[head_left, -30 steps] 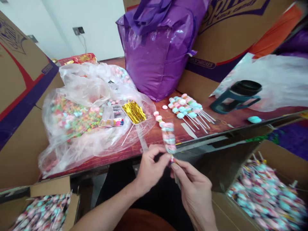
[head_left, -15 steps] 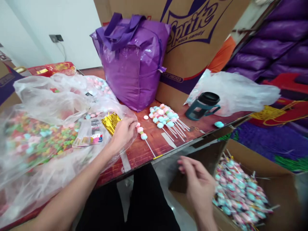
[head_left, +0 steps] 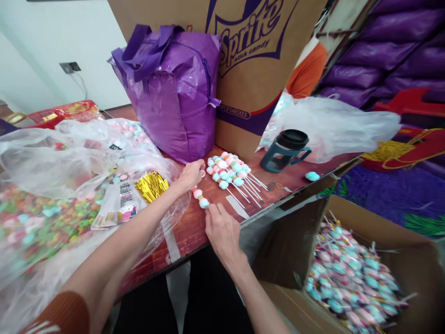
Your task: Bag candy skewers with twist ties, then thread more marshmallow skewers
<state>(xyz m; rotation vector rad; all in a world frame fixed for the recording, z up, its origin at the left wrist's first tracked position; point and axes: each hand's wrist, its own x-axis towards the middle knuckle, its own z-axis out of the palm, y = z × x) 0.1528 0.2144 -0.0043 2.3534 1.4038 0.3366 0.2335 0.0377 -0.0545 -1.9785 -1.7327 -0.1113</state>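
The lone candy skewer (head_left: 199, 196) lies on the red table (head_left: 191, 232), near its front edge. Half a second ago the right hand (head_left: 223, 229) hung beyond that edge; now it is at the skewer's lower end, fingers curled over the stick and hiding it, so I cannot tell whether they grip. The left hand (head_left: 190, 176) has moved from beside the gold ties (head_left: 152, 186) to a loose pink candy (head_left: 202, 173), fingers bent; their hold is unclear. Finished skewers (head_left: 229, 170) lie just right, unmoved. The left frame edge cuts off the plastic candy bag (head_left: 52, 171); the carton (head_left: 253, 88) partly hides an orange-clad person (head_left: 308, 69).
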